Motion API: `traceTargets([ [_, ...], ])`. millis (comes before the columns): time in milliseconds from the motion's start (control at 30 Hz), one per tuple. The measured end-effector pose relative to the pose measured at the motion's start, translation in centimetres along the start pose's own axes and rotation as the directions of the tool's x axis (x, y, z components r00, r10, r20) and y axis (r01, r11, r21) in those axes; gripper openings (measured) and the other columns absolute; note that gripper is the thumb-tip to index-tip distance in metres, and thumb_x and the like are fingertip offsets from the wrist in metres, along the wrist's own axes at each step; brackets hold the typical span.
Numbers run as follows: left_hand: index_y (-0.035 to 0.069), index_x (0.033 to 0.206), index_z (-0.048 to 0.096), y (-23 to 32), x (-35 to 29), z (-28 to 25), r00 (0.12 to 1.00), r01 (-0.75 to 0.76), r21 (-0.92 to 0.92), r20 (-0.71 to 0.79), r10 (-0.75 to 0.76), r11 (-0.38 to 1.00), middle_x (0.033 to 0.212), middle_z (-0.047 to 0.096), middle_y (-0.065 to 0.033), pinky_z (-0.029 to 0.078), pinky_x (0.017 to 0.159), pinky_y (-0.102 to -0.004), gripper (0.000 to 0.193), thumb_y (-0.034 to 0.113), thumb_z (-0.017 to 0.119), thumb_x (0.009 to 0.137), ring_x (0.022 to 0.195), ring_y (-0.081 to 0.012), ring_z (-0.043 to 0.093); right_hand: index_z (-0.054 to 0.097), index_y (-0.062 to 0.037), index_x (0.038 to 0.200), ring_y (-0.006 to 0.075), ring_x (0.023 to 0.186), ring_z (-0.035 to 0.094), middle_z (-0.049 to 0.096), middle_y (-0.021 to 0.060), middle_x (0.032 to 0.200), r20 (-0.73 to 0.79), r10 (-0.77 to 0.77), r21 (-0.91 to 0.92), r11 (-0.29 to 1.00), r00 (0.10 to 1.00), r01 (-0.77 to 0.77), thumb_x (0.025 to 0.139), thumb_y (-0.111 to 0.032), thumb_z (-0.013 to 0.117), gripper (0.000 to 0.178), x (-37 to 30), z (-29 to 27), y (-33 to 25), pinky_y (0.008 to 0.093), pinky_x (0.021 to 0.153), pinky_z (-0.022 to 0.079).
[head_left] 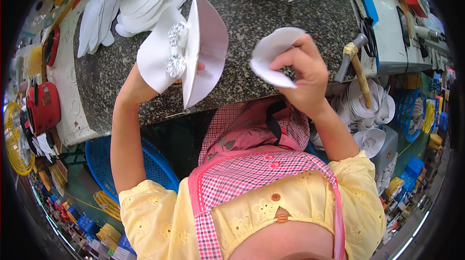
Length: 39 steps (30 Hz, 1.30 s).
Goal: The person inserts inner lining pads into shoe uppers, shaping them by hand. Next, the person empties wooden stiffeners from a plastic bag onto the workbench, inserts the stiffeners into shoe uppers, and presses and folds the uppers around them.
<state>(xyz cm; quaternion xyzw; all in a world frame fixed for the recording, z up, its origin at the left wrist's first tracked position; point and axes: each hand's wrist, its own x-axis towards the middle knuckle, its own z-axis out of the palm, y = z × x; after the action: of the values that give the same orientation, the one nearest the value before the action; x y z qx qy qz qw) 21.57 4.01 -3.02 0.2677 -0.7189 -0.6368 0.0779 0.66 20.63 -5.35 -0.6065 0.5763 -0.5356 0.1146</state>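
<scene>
My left hand (137, 84) grips a white curved piece with a silver glittery bow (177, 49), which looks like a shoe upper. Much of that hand is hidden behind the piece; a fingertip shows at its inner side. A broad white flap (210, 49) stands up beside the bow; whether it is a separate part I cannot tell. To the right, my right hand (305, 73) has its thumb and fingers closed on a curled white piece (264, 59), slightly blurred. Both pieces are held above the dark speckled worktop (237, 13), near its front edge.
White sole-shaped pieces (150, 6) lie in loose piles at the far left. A hammer (358, 66) with a wooden handle rests at the worktop's right edge, above a heap of white curved pieces (368, 105). A blue basket (160, 163) stands below left; a red box (42, 107) sits farther left.
</scene>
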Motion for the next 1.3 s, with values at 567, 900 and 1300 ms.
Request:
traceTargets([
  [567,-0.001,0.108,0.053,-6.0,-0.4,-2.9,0.986,-0.150,0.242,0.107,0.127,0.959,0.100,0.060,-0.0112,0.044,0.081,-0.0310,0.050,0.007,0.073,0.062,0.091,-0.0173,0.056,0.058,-0.0054,0.079,0.0210,0.067,0.060,0.053,0.0098,0.092,0.300,-0.114,-0.328,0.920,0.947,0.214,0.056,-0.004,0.069,0.025,3.0,6.6,0.6,0.0298,0.054,0.048],
  [900,-0.001,0.104,0.055,-4.7,-0.2,-2.9,0.991,-0.097,0.277,0.112,0.069,0.956,0.098,0.061,-0.0111,0.044,0.081,-0.0306,0.046,0.009,0.072,0.063,0.088,-0.0157,0.056,0.060,-0.0060,0.081,0.0195,0.066,0.060,0.055,0.0066,0.092,0.320,-0.066,-0.353,0.917,0.945,0.184,0.057,-0.006,0.070,0.027,3.1,6.9,0.6,0.0287,0.055,0.049],
  [1300,-0.001,0.100,0.057,-4.4,-0.1,-2.6,0.993,0.043,0.046,0.104,-0.047,0.998,0.094,0.063,-0.0103,0.045,0.079,-0.0293,0.039,0.008,0.069,0.065,0.086,-0.0146,0.058,0.061,-0.0041,0.076,0.0180,0.060,0.060,0.057,0.0049,0.088,0.156,-0.194,-0.303,0.924,0.968,0.234,0.058,-0.008,0.068,0.019,2.6,7.8,1.4,0.0275,0.050,0.048],
])
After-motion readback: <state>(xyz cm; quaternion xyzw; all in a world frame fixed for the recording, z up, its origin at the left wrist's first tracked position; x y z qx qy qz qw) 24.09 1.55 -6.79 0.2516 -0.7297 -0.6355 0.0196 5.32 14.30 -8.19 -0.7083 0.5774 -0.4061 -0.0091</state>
